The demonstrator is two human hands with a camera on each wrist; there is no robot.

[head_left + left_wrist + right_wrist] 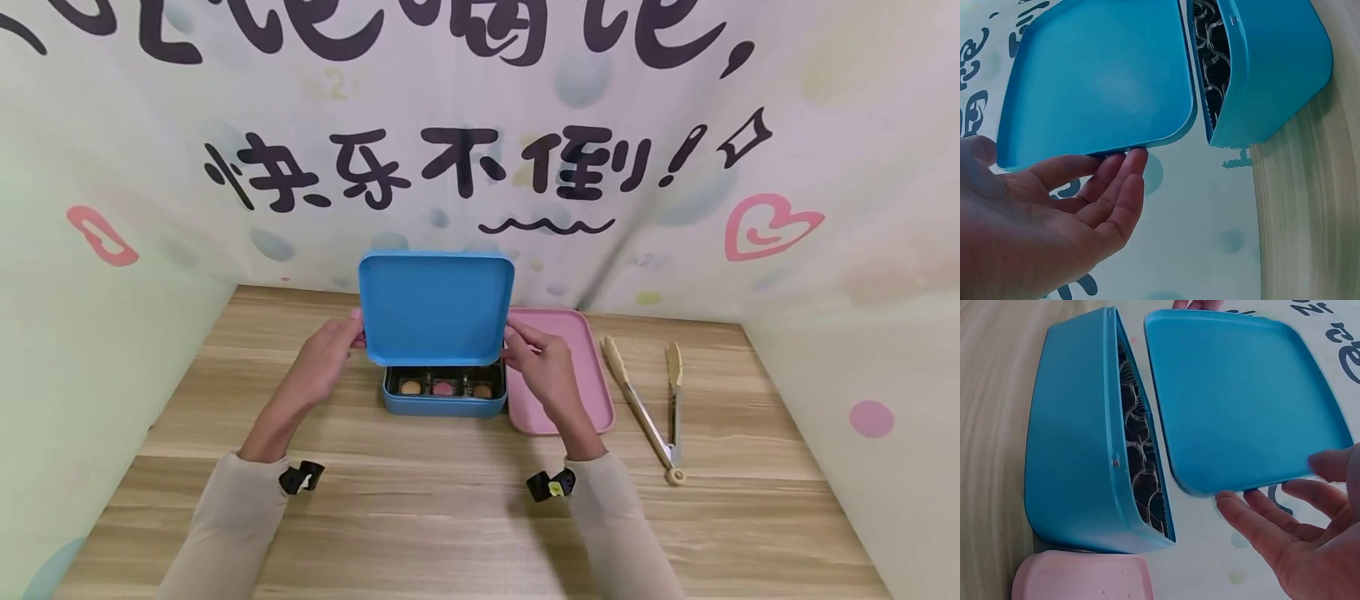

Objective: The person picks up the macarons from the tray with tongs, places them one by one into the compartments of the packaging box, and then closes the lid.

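A blue lid (437, 310) stands raised and tilted over a blue box (445, 406), its inner side facing me. At its left edge my left hand (324, 354) holds the rim, fingertips against the side in the left wrist view. My right hand (542, 367) grips the opposite edge; in the right wrist view its thumb is at the rim and the fingers are along the side. Inside the box, small round pastries (442, 388) show in a clear divided insert. The lid hides the rear of the box.
A pink tray (592, 375) lies just right of the box, partly behind my right hand. Farther right, spread tongs (651, 423) with beige tips rest on the wooden table (420, 517). A printed cloth (660, 275) rises behind the table.
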